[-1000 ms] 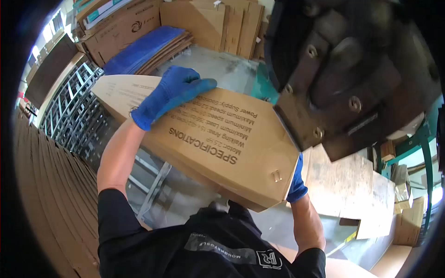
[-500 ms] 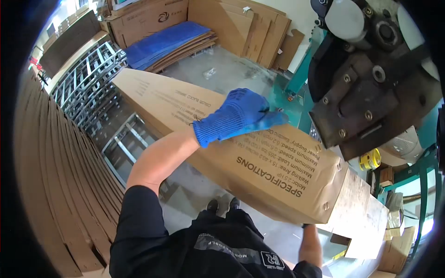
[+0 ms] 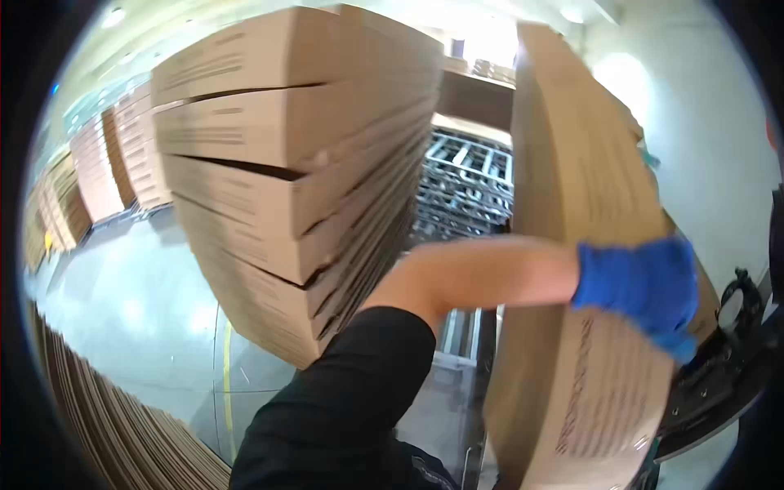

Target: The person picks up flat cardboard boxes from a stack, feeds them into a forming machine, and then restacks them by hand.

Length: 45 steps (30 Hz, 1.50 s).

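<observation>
A long flat cardboard box (image 3: 572, 163) printed with black text now stands nearly upright at the right of the view. My left hand (image 3: 641, 290), in a blue glove, presses flat against its face about halfway down, my bare forearm reaching across from the left. My right hand is hidden behind the box and out of sight. The view is blurred by motion.
A tall stack of flattened cardboard boxes (image 3: 286, 180) rises at the left centre. More stacks (image 3: 98, 171) stand farther back left. A grey metal rack (image 3: 465, 184) shows between stack and box. Dark machine parts (image 3: 727, 359) sit at lower right. Cardboard sheets (image 3: 114, 425) lie at lower left.
My head has swung up and left, from the floor to the stacks. The long box has tipped from lying across me to nearly upright, my left hand still on it.
</observation>
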Tool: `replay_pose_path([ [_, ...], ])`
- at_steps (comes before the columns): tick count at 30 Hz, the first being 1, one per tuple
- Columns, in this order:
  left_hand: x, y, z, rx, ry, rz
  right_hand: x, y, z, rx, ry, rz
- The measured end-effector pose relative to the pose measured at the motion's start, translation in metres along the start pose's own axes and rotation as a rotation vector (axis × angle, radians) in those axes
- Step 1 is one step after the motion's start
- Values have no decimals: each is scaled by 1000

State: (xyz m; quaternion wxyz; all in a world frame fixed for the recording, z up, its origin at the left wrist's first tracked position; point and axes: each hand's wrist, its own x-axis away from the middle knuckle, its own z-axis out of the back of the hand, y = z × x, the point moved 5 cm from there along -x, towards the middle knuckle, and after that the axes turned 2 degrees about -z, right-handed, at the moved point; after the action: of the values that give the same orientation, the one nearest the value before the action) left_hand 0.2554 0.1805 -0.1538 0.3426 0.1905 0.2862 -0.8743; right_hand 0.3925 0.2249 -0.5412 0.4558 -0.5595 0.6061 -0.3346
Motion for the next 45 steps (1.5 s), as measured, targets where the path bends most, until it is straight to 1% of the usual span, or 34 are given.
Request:
replay_pose_path([
  [1,-1,-19,41,-91,14,30,-14,-18,-28,-58,-47,76],
  [3,28,-48,154,-128,267,111,-41,-76,-93,-192,-154,288],
  [5,94,-68,263,14,666,-187,-61,-160,-174,-311,-285,543],
  [6,138,-71,321,-154,857,-322,-59,-211,-222,-358,-352,695],
  [8,248,-34,411,-844,984,-198,-44,-330,-335,-189,-478,987],
  [9,288,2,427,-1545,820,-138,-21,-383,-387,-66,-514,1159],
  [10,320,14,446,-1342,929,29,7,-425,-435,34,-534,1320],
  [11,350,20,457,-1522,812,95,66,-454,-477,49,-650,1391],
  [12,375,18,465,-1695,688,164,110,-477,-517,49,-609,1569],
  [13,398,19,479,-1322,889,282,149,-493,-555,52,-564,1746],
  [14,419,11,492,-931,1054,377,187,-485,-571,-14,-736,1766],
  [15,440,0,503,-777,1126,402,224,-476,-587,-72,-916,1768],
  [16,448,1,506,-930,1073,495,237,-449,-583,-80,-1072,1706],
  [17,464,-9,515,-1007,1020,474,249,-422,-578,-85,-1221,1630],
  [18,477,-20,524,-1086,964,450,242,-398,-581,21,-1129,1706],
  [20,476,-27,529,-1110,844,645,233,-355,-585,-71,-1091,2033],
  [21,487,-45,537,-1016,847,604,214,-331,-593,32,-1142,1926],
  [23,494,-71,550,-1089,791,684,173,-288,-601,278,-1130,1794],
  [24,494,-79,554,-1130,760,721,153,-272,-604,419,-1067,1763],
  [25,492,-84,553,-1056,800,708,127,-261,-614,432,-1079,1586],
  [26,492,-92,555,-1075,786,700,98,-249,-624,444,-1085,1405],
  [27,492,-101,559,-1093,772,692,75,-243,-631,452,-1086,1225],
  [30,475,-113,555,-1160,747,674,27,-269,-648,44,-941,999],
  [32,462,-122,553,-1176,730,616,-5,-298,-668,40,-846,1314],
  [34,459,-132,550,-1150,719,525,-5,-331,-686,-81,-852,1277],
  [36,459,-142,545,-1319,599,610,-7,-354,-714,-132,-850,1352],
  [37,457,-144,544,-1407,533,648,-3,-356,-729,-219,-889,1348],
  [38,459,-147,548,-1401,513,611,2,-357,-745,-304,-928,1343],
  [39,470,-152,557,-1391,492,581,8,-353,-758,-298,-909,1392],
  [41,519,-171,578,-1431,416,582,28,-337,-779,-264,-1057,1204],
  [42,562,-186,586,-1491,362,602,40,-326,-783,-240,-1207,971],
  [43,603,-199,581,-1351,405,626,42,-304,-793,-124,-1135,1147],
  [44,634,-210,580,-1374,458,687,46,-285,-803,-12,-1040,1321],
  [45,625,-200,574,-1312,523,829,53,-286,-792,-59,-1001,1315],
])
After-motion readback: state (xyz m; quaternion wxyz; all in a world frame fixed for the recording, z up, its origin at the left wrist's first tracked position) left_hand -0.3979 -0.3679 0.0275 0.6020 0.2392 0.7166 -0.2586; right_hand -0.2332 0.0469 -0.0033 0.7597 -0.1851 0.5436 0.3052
